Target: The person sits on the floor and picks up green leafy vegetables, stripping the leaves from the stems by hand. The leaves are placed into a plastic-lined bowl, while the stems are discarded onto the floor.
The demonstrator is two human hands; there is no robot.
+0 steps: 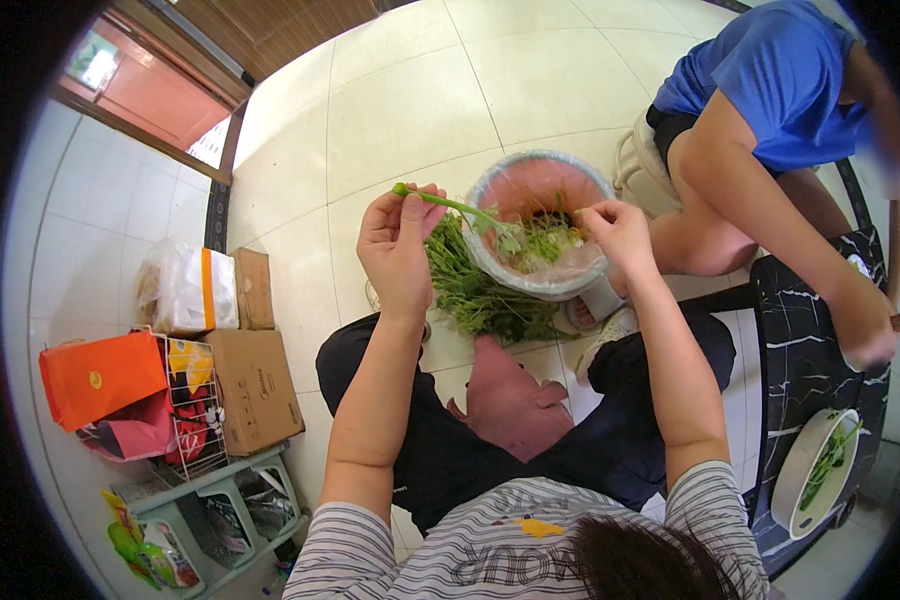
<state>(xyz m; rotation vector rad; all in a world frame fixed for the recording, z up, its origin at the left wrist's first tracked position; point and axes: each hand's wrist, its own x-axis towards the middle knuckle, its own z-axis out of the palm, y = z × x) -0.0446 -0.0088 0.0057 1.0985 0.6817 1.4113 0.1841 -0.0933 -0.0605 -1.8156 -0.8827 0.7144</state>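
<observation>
My left hand [399, 244] holds a green leafy stalk [450, 203] by its thick end, its leaves hanging over the rim of a lined bin [487, 281]. Leaf and stem scraps [544, 244] lie inside that bin. My right hand [616, 234] is raised over the bin's right side, thumb and fingertips pinched together; whether a small piece is between them I cannot tell. On the floor beside and below the bin lies a heap of leafy greens [495, 307]. A pink plush-like object [506, 401] is between my legs.
A person in a blue shirt [765, 82] sits at right by a black marble-patterned table [791, 360]. On it stands a white oval basket [784, 480] with green stalks. Cardboard boxes [255, 390], an orange bag [105, 379] and a rack [210, 499] stand at left.
</observation>
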